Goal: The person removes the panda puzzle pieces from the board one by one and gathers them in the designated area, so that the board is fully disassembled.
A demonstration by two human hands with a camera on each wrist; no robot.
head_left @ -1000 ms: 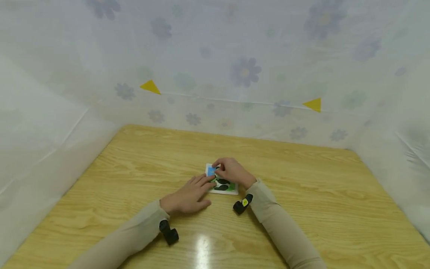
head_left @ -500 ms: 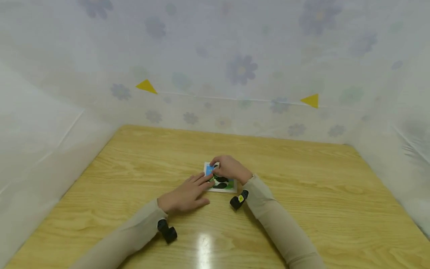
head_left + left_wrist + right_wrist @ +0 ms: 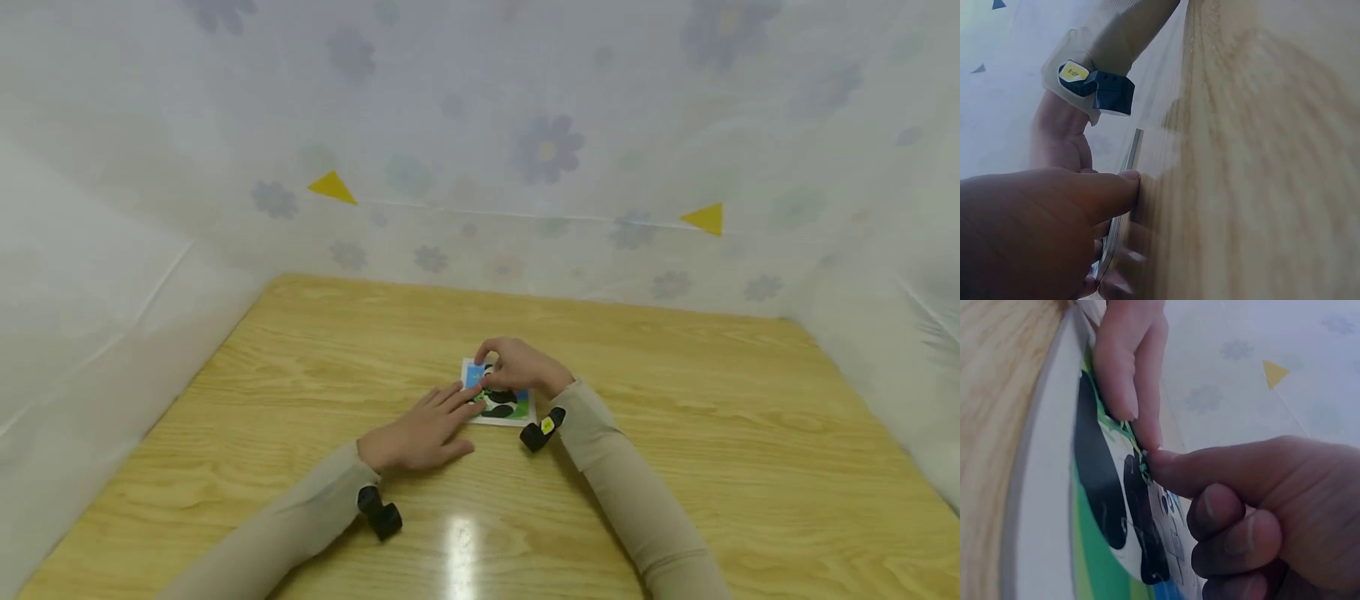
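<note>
A flat panda picture board (image 3: 501, 410) with a white border lies on the table. In the right wrist view the panda board (image 3: 1100, 475) shows green leaves and thin lines across the panda's face. My left hand (image 3: 423, 433) rests over its left side, fingers extended onto the picture. In the left wrist view the thumb reaches the edge of the board (image 3: 1132, 153). Above the picture is my right hand (image 3: 521, 367), its thumb touching the panda's face beside the left fingertips. Its other fingers are curled (image 3: 1241, 537). I cannot tell whether they pinch anything.
The wooden table (image 3: 337, 350) has a pale flowered sheet (image 3: 465, 150) hanging behind it and white sheets at both sides. Two yellow triangles (image 3: 333, 187) are on the back sheet. A black camera (image 3: 381, 515) sits on each wrist.
The right index finger has lifted slightly and arches more, widening the space to its thumb. The left hand has stayed in place on the board; the whole view has shifted a little.
</note>
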